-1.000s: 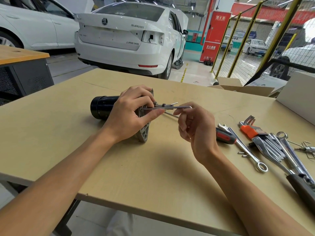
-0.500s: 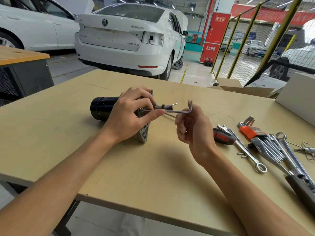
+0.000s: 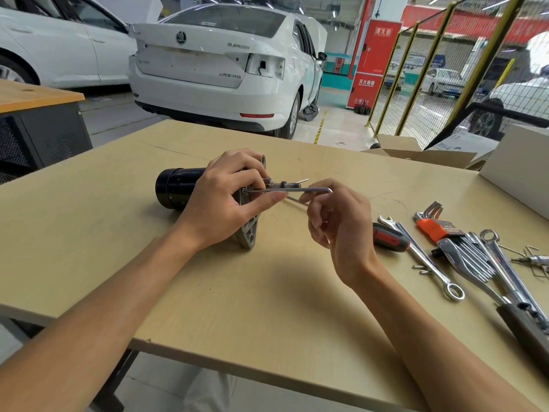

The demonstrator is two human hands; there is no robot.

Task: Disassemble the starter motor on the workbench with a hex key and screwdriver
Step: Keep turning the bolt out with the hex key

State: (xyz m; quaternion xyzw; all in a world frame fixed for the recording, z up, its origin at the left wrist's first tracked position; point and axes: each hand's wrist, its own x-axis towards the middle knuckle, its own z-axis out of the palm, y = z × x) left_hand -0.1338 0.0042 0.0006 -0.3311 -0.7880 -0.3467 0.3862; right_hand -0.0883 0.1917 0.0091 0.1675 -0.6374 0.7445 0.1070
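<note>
The starter motor [image 3: 175,188], a black cylinder with a grey metal flange, lies on its side on the wooden workbench [image 3: 267,307]. My left hand [image 3: 225,200] grips the flange end, thumb stretched along the tool. A silver hex key [image 3: 291,190] runs level from a bolt in the flange out to the right. My right hand [image 3: 341,221] holds its bent end with curled fingers. A screwdriver with a red and black handle [image 3: 389,237] lies on the bench behind my right hand, its shaft mostly hidden.
To the right lie combination wrenches [image 3: 427,260], an orange-holdered hex key set [image 3: 436,228], a chrome ratchet with a dark handle [image 3: 511,304] and small loose parts [image 3: 421,269]. A white box [image 3: 523,171] and cardboard box [image 3: 416,153] stand at the far right. White cars are parked beyond.
My right hand has turned the hex key: its short bent end stood upright half a second ago and now lies level again, hidden in my fingers. The left hand and the motor have stayed put.
</note>
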